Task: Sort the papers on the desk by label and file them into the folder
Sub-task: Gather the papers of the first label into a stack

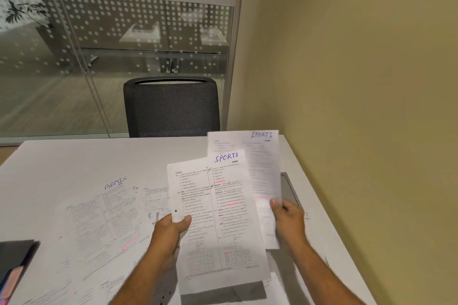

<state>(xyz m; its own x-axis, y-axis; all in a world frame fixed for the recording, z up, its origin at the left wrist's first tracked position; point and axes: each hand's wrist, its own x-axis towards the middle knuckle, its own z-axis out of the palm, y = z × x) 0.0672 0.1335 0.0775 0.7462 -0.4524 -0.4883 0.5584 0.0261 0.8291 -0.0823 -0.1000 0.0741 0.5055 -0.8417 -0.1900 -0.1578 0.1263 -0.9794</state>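
Head view: fingers (184, 220) pinch papers (218, 210).

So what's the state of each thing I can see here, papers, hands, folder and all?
Left hand: grips a printed white sheet headed SPORTS, lifted off the desk.
Right hand: holds a second white SPORTS sheet, lifted, partly behind the first.
White sheet headed ADMIN: lying flat on the white desk.
Dark folder: at the desk's left edge, seemingly open.
Black mesh chair: unoccupied.

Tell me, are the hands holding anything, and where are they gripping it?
Yes. The left hand pinches one SPORTS sheet at its left edge. The right hand holds another SPORTS page along its right edge, low down.
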